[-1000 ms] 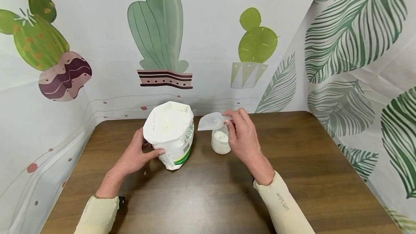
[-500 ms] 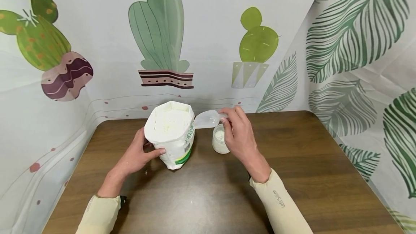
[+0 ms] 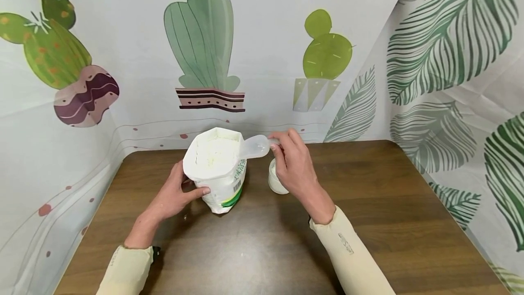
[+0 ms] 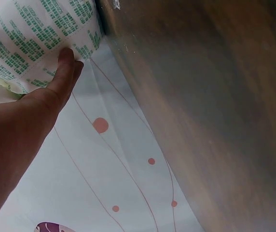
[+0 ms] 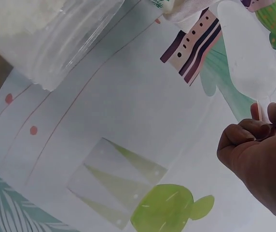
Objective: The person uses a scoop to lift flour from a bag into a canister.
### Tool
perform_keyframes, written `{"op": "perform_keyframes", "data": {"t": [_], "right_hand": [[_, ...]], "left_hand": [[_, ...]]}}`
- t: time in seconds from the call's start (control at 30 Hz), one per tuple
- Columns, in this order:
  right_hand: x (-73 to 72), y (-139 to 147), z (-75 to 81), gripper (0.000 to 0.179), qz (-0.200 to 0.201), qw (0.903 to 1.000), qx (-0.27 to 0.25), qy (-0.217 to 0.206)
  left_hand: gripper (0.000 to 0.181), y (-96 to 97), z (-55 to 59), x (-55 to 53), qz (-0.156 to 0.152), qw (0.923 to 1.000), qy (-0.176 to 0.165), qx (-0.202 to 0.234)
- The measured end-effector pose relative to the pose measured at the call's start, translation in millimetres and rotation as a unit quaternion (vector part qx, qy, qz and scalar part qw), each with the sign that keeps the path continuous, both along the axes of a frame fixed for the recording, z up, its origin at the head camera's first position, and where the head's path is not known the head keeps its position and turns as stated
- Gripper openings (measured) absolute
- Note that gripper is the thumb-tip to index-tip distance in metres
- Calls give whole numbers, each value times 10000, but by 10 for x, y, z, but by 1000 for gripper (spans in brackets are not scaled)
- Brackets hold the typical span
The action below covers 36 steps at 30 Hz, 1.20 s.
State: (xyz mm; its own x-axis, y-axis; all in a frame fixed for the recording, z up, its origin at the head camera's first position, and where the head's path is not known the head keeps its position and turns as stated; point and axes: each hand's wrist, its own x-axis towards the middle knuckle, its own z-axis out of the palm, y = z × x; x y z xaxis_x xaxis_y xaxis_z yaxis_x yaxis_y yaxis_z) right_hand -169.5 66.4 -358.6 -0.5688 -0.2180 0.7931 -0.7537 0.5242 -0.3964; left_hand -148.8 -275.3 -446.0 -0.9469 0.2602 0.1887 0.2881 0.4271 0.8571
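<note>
Head view, main entries. White bag, one: stands on the desk, left of centre toward the back edge, its mouth wide and filled with white powder; barcode, green lettering and a green-and-yellow band on the near right side. Translucent scoop, one: bowl toward the bag, tip overlapping the right rim in sight; whether it touches cannot be told. Clear jar, one: on the desk, right of the bag and apart from it, partly hidden behind the right hand; right wrist view gives a ribbed neck and pale powder within.

Hands, two, bare. Left hand: holding the bag by its left side, thumb on the near face; left wrist view places fingers against a face printed with blocks of green text. Right hand: pinching the scoop's handle between thumb and fingers, above the desk.

Sleeves, pair, cream, with dark lettering. Backdrop, white cloth: three potted cacti, large striped leaves at right, thin lines with reddish dots below.
</note>
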Motion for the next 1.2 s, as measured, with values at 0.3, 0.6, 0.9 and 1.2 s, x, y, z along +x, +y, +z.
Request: {"op": "perform_keyframes", "data": {"t": [0.3,0.6,0.9,1.2], "right_hand": [[-52,-62,30,13,47,9999,133,-53],[-85,-122,78,14,39,9995,253,-207],[-115,-184,103,13,87,9988,434,-221],[-163,-253,108,12,191,9968,738,-245]], "left_hand": [[90,10,1,6,36,10000,-18,-13],[90,14,11,16,31,10000,19,0],[92,25,12,22,33,10000,-22,18],[93,13,-6,11,120,9999,-31,-70]]}}
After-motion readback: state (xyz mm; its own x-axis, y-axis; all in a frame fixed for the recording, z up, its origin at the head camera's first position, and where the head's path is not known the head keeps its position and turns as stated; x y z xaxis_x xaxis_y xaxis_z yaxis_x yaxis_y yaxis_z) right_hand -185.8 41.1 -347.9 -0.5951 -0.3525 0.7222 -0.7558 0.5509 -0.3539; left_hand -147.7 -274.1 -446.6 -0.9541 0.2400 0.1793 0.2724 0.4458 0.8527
